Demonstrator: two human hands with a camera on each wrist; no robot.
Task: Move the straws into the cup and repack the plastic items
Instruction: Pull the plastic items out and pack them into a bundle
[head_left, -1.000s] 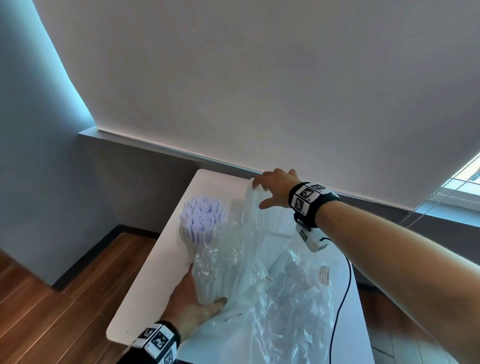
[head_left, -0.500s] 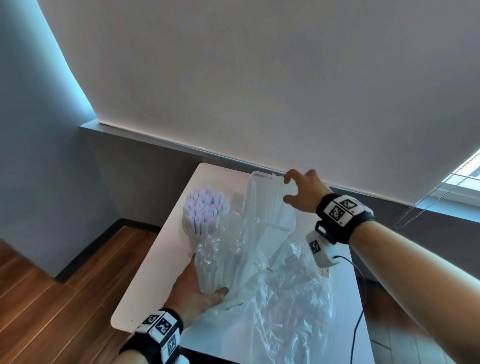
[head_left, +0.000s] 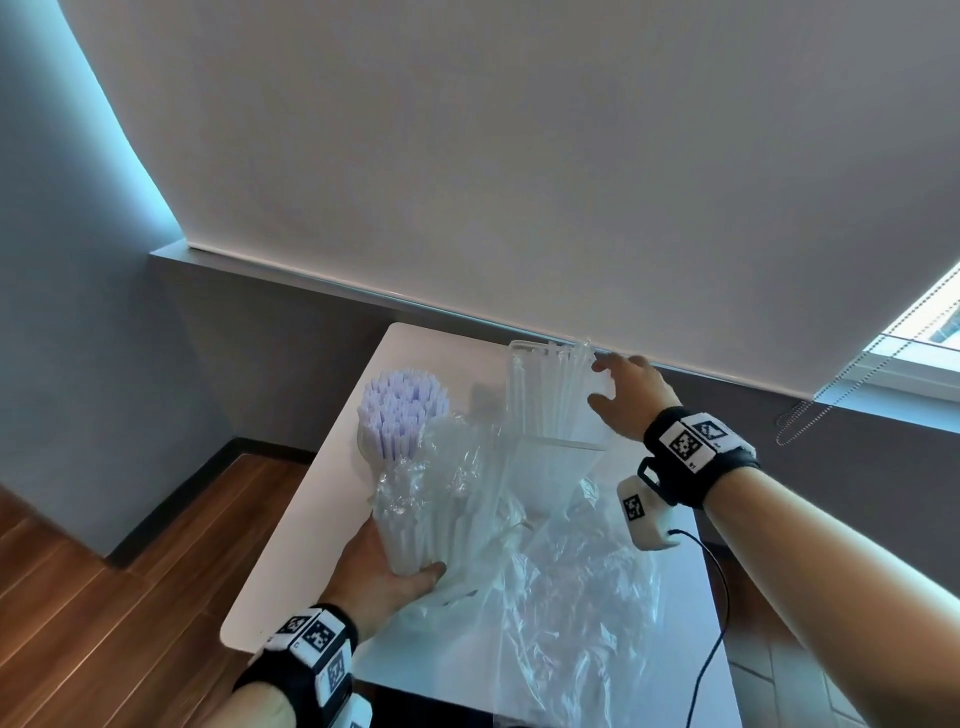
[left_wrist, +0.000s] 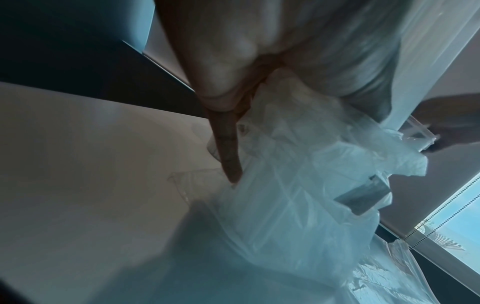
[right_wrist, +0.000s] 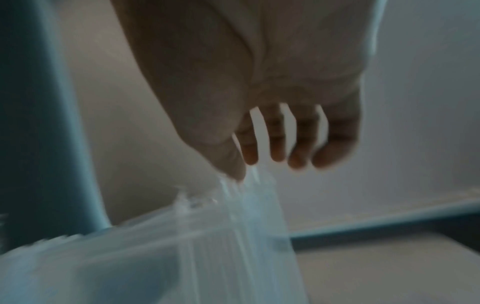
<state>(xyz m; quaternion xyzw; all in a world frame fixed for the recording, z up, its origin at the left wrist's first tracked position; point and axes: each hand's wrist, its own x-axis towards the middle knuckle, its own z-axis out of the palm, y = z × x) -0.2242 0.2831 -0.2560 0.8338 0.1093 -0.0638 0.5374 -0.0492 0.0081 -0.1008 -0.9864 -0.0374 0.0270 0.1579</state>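
Note:
A cup of lavender straws (head_left: 402, 410) stands at the left on the white table (head_left: 311, 525). My left hand (head_left: 400, 561) grips the lower end of a bundle of pale straws in crinkled clear wrap (head_left: 436, 499), tilted up beside the cup. In the left wrist view a finger (left_wrist: 226, 148) lies along that wrap (left_wrist: 285, 185). A clear rigid pack of transparent straws (head_left: 545, 400) stands at the back. My right hand (head_left: 615, 387) is at its right edge with fingers spread. The right wrist view, blurred, shows the thumb (right_wrist: 233, 164) at the top of the pack (right_wrist: 233, 236).
A large loose clear plastic bag (head_left: 576, 597) covers the table's near right part. A black cable (head_left: 719, 597) runs down the table's right side. The wall and a lowered blind (head_left: 519, 182) rise directly behind the table. Wooden floor (head_left: 104, 597) lies to the left.
My right hand slid from the top left of the clear pack to its right edge and its fingers spread. The left hand kept its grip on the wrapped bundle.

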